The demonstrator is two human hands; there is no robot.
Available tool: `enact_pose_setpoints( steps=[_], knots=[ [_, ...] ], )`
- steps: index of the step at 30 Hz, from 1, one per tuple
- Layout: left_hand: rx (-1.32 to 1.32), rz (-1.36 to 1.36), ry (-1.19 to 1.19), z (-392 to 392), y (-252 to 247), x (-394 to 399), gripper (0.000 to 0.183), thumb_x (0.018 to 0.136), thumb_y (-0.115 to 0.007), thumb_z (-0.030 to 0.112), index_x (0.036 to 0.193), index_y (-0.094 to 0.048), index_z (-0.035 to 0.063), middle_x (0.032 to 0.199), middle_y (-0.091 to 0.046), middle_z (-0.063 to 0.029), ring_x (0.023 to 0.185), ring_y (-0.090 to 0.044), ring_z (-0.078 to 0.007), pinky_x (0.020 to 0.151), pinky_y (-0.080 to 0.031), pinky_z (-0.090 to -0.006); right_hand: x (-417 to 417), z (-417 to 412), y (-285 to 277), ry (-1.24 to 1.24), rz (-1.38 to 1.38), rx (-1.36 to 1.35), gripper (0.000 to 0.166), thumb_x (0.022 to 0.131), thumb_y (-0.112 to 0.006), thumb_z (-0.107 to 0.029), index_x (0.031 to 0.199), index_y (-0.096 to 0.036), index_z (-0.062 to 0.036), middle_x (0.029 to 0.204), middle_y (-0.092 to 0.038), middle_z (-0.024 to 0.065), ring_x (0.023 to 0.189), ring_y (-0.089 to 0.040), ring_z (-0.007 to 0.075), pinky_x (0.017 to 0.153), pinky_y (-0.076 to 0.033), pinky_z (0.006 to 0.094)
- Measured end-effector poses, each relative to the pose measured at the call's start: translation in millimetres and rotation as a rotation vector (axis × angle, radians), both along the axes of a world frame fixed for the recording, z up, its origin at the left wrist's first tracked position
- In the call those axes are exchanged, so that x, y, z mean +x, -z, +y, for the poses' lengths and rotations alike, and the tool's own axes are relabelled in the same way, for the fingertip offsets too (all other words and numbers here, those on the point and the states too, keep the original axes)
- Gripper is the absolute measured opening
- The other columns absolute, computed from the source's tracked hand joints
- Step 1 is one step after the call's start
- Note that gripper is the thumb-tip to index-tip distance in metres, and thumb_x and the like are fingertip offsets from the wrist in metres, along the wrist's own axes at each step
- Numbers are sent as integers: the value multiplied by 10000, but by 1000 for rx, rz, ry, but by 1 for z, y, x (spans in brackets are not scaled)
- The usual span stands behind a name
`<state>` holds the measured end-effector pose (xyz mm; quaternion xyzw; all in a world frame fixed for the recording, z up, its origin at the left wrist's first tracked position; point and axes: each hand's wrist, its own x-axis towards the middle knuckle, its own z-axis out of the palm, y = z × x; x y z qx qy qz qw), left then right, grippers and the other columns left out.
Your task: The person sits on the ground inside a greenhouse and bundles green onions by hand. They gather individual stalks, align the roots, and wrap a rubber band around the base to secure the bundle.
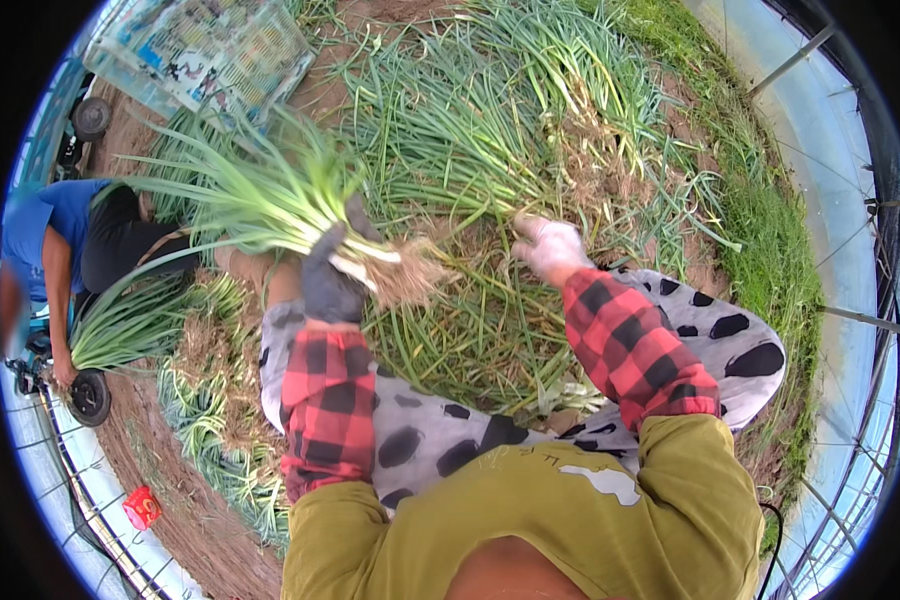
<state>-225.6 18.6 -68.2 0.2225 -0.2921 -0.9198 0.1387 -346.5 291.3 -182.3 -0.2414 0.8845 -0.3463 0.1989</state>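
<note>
In a dark glove, my left hand grips a bunch of green onions by its white stalks. The green leaves fan out to the upper left, and the shaggy roots point right. My right hand, in a pale glove, is blurred at the near end of a heap of green onions. Its fingers touch or nearly touch the stalks there; whether they grip any is unclear. Between my knees lies a litter of loose leaves and stalks.
Another bunched heap of green onions lies at the upper right. A worn plastic crate stands upper left. A co-worker bends at left, a hand by more onions and a wheel. A row of onions lies beside my left leg.
</note>
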Motion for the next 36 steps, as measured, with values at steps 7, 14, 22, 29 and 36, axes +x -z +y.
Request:
enact_pose_setpoints(
  steps=[7,14,22,29,36],
  knots=[
    [282,-203,60,9,8,-3,233,852,-561,179,1026,-552,24,721,-550,-21,666,-552,-171,606,-486,-296,-186,-8,0,525,334,199,353,783,-607,-262,1075,-585,-64,905,-650,184,870,-623,336,778,-480,387],
    [412,-226,150,11,-2,-8,164,853,-567,159,907,-496,22,745,-515,-27,699,-515,-150,712,-481,-279,-254,-20,39,335,71,689,359,763,-614,-282,1067,-609,-91,963,-650,164,944,-621,311,817,-487,354],
    [207,-381,164,18,-7,-5,171,842,-569,202,901,-526,47,727,-528,-35,630,-533,-181,578,-493,-310,-144,-43,-26,309,-82,-69,388,790,-598,-372,1051,-643,-89,827,-657,144,734,-624,299,725,-486,350],
    [244,-305,194,3,58,19,162,819,-588,33,947,-593,-66,835,-650,-142,723,-641,-239,657,-549,-342,-51,-33,-31,219,-236,107,371,718,-616,-390,880,-688,-65,816,-660,145,807,-626,293,766,-472,351],
    [-199,-419,266,27,72,12,257,757,-602,-6,999,-604,-92,930,-664,-157,763,-636,-203,710,-526,-305,45,-25,-24,80,-600,-267,200,781,-667,-142,922,-688,-3,782,-662,33,743,-572,112,746,-447,268]
  ],
)
